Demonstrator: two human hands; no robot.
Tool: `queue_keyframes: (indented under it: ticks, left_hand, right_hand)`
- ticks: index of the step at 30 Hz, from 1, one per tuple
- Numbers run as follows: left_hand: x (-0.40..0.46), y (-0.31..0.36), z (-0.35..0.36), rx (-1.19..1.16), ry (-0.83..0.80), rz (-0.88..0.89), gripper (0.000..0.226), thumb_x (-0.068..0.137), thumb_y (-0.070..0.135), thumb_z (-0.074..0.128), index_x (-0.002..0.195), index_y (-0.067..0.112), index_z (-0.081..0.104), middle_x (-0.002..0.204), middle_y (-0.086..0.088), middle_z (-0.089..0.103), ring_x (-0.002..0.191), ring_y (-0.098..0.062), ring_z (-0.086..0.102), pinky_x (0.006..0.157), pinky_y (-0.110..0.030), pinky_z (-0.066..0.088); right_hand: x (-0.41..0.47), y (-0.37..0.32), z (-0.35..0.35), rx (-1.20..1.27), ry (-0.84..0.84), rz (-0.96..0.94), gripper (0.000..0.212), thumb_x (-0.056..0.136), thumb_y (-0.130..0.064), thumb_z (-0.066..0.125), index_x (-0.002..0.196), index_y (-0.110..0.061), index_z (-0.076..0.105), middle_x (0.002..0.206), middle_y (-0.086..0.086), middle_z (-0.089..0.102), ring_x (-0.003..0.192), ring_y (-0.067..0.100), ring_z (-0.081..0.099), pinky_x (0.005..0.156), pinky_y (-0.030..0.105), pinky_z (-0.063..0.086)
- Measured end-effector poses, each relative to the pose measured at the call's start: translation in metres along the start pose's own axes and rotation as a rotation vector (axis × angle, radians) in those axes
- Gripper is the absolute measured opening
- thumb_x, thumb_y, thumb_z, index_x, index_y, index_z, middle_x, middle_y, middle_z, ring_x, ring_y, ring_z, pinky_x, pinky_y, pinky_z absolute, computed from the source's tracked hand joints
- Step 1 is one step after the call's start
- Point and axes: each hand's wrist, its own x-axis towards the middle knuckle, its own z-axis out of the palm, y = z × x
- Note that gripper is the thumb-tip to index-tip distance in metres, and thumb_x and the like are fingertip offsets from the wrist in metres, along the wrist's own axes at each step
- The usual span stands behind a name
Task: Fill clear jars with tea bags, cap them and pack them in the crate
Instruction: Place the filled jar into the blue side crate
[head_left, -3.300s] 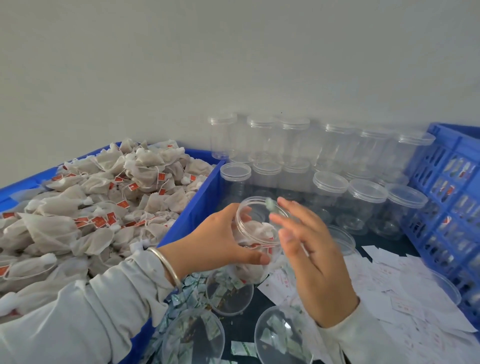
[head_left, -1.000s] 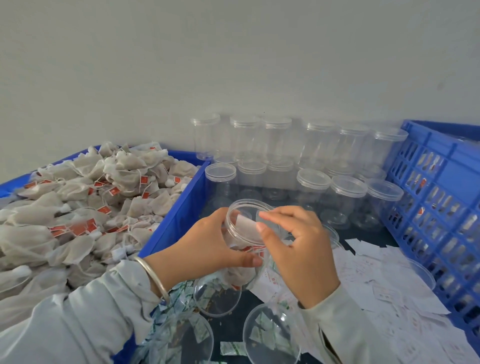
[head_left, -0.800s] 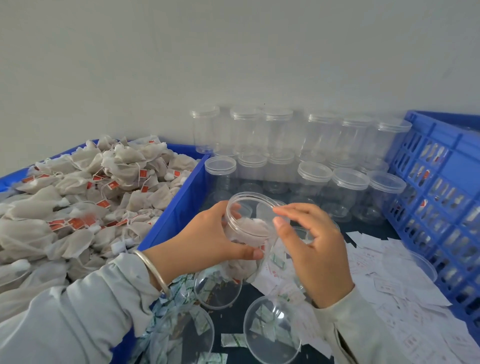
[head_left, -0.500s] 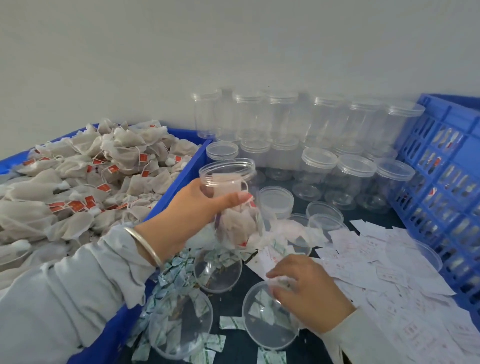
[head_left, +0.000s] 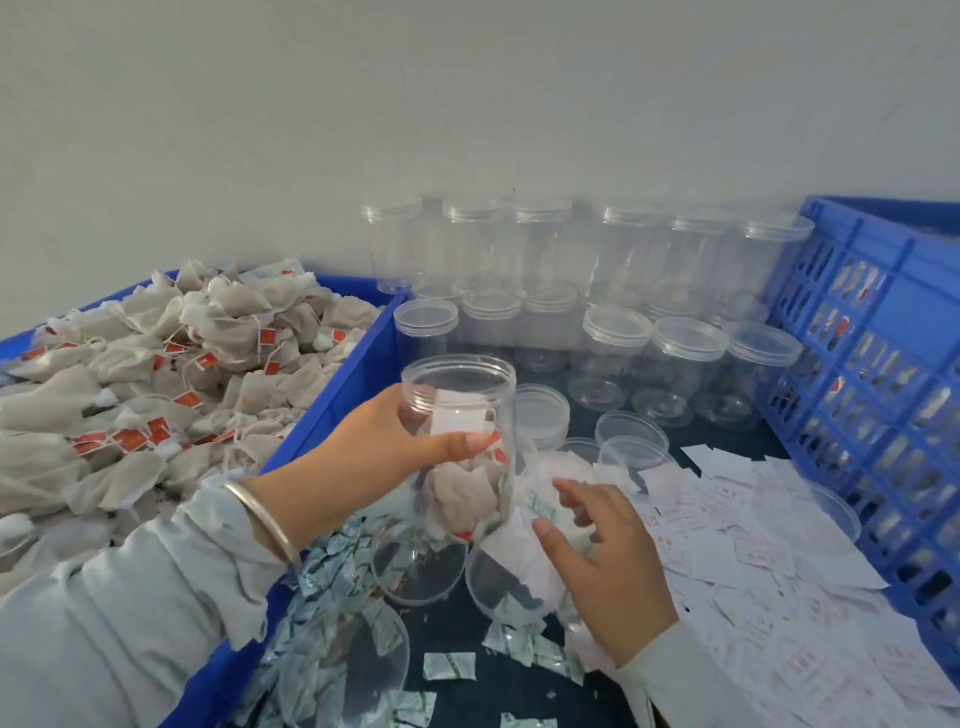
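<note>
My left hand (head_left: 384, 447) grips an uncapped clear jar (head_left: 462, 415) upright above the dark table; several tea bags and a white slip lie inside it. Low and to the right of the jar, my right hand (head_left: 602, 556) has its fingers spread over a clear round lid (head_left: 498, 592) on the table; whether it holds anything is unclear. A blue bin (head_left: 343, 384) heaped with tea bags (head_left: 171, 374) is at the left. The blue slatted crate (head_left: 883, 374) stands at the right.
Rows of empty capped jars (head_left: 613, 291) stand stacked against the wall behind. More loose lids (head_left: 540, 415) lie by the jar and nearer me. White paper slips (head_left: 753, 561) cover the table on the right; small green-printed sachets (head_left: 337, 561) are scattered at the front.
My left hand turned the jar upright and lifted it. My right hand left the jar's mouth, dropped to the table by the lids, and now has its fingers spread.
</note>
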Motion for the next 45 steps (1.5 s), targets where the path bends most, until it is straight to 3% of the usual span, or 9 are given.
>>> queue_keyframes:
  ticks: [3, 6, 17, 21, 30, 32, 37, 40, 45]
  left_hand:
    - [-0.005, 0.003, 0.008, 0.041, -0.117, 0.022, 0.079, 0.041, 0.069, 0.077, 0.111, 0.039, 0.055, 0.102, 0.023, 0.069, 0.095, 0.004, 0.065, 0.083, -0.019, 0.049]
    - [-0.011, 0.008, 0.013, 0.064, -0.165, 0.087, 0.095, 0.037, 0.073, 0.077, 0.120, 0.038, 0.049, 0.110, 0.025, 0.066, 0.103, 0.005, 0.061, 0.090, -0.018, 0.047]
    - [0.003, 0.079, 0.038, 0.065, -0.001, 0.441, 0.094, 0.031, 0.074, 0.080, 0.116, 0.047, 0.050, 0.112, 0.031, 0.062, 0.104, 0.009, 0.058, 0.080, -0.004, 0.045]
    - [0.028, 0.123, 0.064, -0.063, 0.017, 0.536, 0.097, 0.029, 0.066, 0.084, 0.117, 0.050, 0.045, 0.116, 0.028, 0.061, 0.109, 0.004, 0.059, 0.090, -0.020, 0.045]
    - [0.060, 0.245, 0.157, -0.204, 0.127, 0.708, 0.083, 0.053, 0.067, 0.078, 0.123, 0.033, 0.050, 0.118, 0.012, 0.061, 0.112, -0.002, 0.057, 0.099, -0.031, 0.045]
    - [0.067, 0.267, 0.178, -0.229, 0.126, 0.669, 0.083, 0.056, 0.063, 0.070, 0.128, 0.029, 0.047, 0.122, 0.011, 0.057, 0.112, -0.002, 0.054, 0.095, -0.024, 0.045]
    - [0.071, 0.270, 0.243, -0.194, -0.085, 0.665, 0.011, 0.082, 0.039, 0.064, 0.090, 0.031, 0.065, 0.088, 0.015, 0.069, 0.080, 0.005, 0.063, 0.067, -0.006, 0.044]
    - [0.062, 0.255, 0.279, -0.119, -0.220, 0.708, 0.029, 0.084, 0.042, 0.062, 0.070, 0.018, 0.066, 0.059, 0.005, 0.063, 0.046, -0.008, 0.051, 0.048, -0.011, 0.037]
    - [0.063, 0.240, 0.308, -0.017, -0.035, 0.961, 0.056, 0.085, 0.040, 0.046, 0.049, -0.002, 0.041, 0.052, -0.023, 0.042, 0.059, -0.029, 0.040, 0.059, -0.023, 0.033]
  right_hand:
    - [-0.003, -0.023, -0.003, 0.203, -0.057, -0.003, 0.062, 0.066, -0.075, 0.058, 0.121, -0.059, 0.034, 0.125, -0.034, 0.040, 0.113, -0.013, 0.041, 0.089, 0.010, 0.036]
    - [-0.001, -0.043, -0.016, 0.246, -0.034, -0.129, 0.072, 0.062, -0.086, 0.049, 0.127, -0.066, 0.025, 0.132, -0.031, 0.038, 0.122, -0.003, 0.044, 0.097, 0.021, 0.042]
    - [0.025, -0.099, -0.132, -0.107, -0.005, -0.456, 0.026, 0.077, -0.041, 0.066, 0.092, -0.021, 0.072, 0.133, -0.014, 0.045, 0.125, 0.006, 0.041, 0.101, 0.013, 0.029]
    - [0.034, -0.112, -0.184, -0.317, 0.217, -0.568, 0.017, 0.077, -0.027, 0.068, 0.087, -0.015, 0.074, 0.122, 0.004, 0.056, 0.111, 0.018, 0.052, 0.093, 0.015, 0.034]
    - [0.044, -0.115, -0.321, -0.620, 0.690, -0.652, 0.015, 0.076, -0.020, 0.071, 0.083, -0.007, 0.074, 0.089, 0.004, 0.066, 0.095, 0.025, 0.062, 0.085, 0.020, 0.041]
    - [0.043, -0.110, -0.360, -0.667, 0.789, -0.594, 0.017, 0.077, -0.024, 0.071, 0.087, -0.010, 0.075, 0.087, -0.005, 0.061, 0.094, 0.018, 0.059, 0.085, 0.021, 0.043]
    - [0.041, -0.079, -0.458, -0.719, 0.848, -0.316, 0.019, 0.077, -0.024, 0.071, 0.090, -0.011, 0.075, 0.087, 0.000, 0.065, 0.089, 0.023, 0.062, 0.085, 0.035, 0.049]
    - [0.036, -0.046, -0.496, -0.848, 0.780, -0.079, 0.012, 0.077, -0.018, 0.073, 0.086, -0.009, 0.076, 0.089, 0.010, 0.070, 0.086, 0.021, 0.062, 0.075, 0.016, 0.038]
    - [0.029, 0.015, -0.516, -0.911, 0.536, 0.281, 0.006, 0.079, -0.015, 0.072, 0.080, -0.012, 0.077, 0.087, 0.008, 0.072, 0.078, 0.017, 0.058, 0.069, 0.021, 0.036]
